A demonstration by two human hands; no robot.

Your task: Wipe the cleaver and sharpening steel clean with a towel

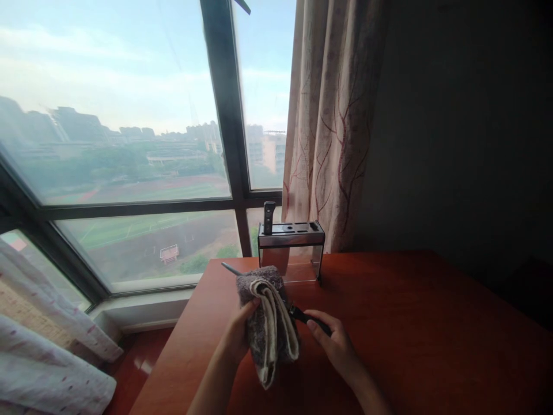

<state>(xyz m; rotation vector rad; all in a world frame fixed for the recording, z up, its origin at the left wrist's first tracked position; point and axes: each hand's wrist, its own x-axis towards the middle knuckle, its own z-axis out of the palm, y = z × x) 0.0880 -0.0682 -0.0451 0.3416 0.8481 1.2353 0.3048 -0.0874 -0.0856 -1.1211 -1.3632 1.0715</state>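
In front of me, above the table, my left hand (239, 331) is closed on a folded grey towel (263, 328) with pale edging. My right hand (330, 337) grips the black handle of a knife (310, 319) to the right of the towel. The towel covers most of the blade. Its narrow grey tip pokes out past the towel's upper left side. Just behind stands a knife block (291, 235) with clear sides and a slotted top. One dark handle (268, 218) with light rivets rises from its left end.
A reddish-brown wooden table (389, 323) spreads under my hands, its left edge sloping toward me. Beyond it is a large window with a dark frame (142, 210). A patterned curtain (328, 127) hangs behind the knife block, and another curtain (52, 363) is at lower left.
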